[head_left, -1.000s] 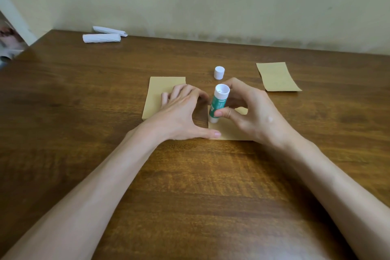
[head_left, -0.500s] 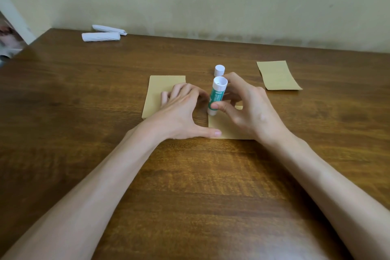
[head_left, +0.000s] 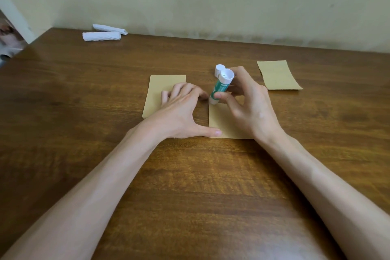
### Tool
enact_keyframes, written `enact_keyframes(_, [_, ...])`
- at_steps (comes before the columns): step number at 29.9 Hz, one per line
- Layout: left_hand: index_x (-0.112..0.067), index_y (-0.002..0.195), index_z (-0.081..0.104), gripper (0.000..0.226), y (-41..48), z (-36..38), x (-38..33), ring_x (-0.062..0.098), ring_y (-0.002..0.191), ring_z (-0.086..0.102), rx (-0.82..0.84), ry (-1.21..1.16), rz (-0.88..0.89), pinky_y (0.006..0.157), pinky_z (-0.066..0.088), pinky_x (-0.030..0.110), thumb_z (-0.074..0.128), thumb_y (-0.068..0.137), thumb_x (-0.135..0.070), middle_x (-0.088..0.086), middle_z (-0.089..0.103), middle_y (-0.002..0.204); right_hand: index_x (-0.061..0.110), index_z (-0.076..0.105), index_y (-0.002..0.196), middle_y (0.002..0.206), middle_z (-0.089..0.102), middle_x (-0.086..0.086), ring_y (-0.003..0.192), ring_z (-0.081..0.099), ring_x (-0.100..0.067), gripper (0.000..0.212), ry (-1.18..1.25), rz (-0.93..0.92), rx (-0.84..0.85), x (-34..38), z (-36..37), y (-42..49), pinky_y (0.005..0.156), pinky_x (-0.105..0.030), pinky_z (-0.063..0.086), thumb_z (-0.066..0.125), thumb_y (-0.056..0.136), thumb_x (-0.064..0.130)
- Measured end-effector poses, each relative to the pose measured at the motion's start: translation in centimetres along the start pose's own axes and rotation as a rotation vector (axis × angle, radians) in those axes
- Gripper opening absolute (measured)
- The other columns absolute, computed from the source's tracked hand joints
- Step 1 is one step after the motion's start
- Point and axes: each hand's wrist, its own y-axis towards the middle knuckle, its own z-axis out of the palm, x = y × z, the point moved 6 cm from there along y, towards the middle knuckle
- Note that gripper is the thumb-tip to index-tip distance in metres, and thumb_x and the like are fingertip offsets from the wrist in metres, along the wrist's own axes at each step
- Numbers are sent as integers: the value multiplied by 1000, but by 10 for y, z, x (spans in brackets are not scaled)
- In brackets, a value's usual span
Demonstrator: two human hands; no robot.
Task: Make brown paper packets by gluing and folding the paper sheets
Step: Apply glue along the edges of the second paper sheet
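Your right hand [head_left: 251, 108] hid the right side of the brown sheet [head_left: 223, 122]. You could not tell whether the glue stick [head_left: 220, 87] touched the paper, and its label print was too small to read. The stick hid part of the white cap [head_left: 218, 69]. Your forearms [head_left: 105, 186] ran off the bottom edge, and the clutter [head_left: 8, 40] at the left edge was blurred and cut off.

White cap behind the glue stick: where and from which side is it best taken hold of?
Probably pinch the white cap across its round side wall, coming from above. It stands upright on the table, a short cylinder. The glue stick and the right hand holding it crowd its near side, so its far and left sides are freer.
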Motion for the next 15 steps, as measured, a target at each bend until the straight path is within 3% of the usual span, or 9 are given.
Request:
enact_keyframes(3, [-34,148,39,99,0,0,-1,6,144,15,1,-15,6,109,17,33,68,67,-83,-15,34,148,16,57,126,111,74,6,105,74,-8,35,69,24,-22,-3,-11,0,93,-41,61,76,97,21])
enact_keyframes(10, [-34,144,41,97,-1,-1,-1,7,142,17,-9,-22,7,111,20,35,68,66,-84,-16,36,145,16,60,117,107,74,8,107,74,-12,29,150,-59,209,8,-9,-17,94,-39,59,80,95,16])
enact_keyframes(15, [-31,148,36,99,-1,-2,-3,7,142,15,7,-18,6,104,16,31,70,69,-80,-13,32,147,24,58,116,105,74,13,102,73,-10,35,68,-103,227,15,-5,-17,83,-31,58,83,92,28])
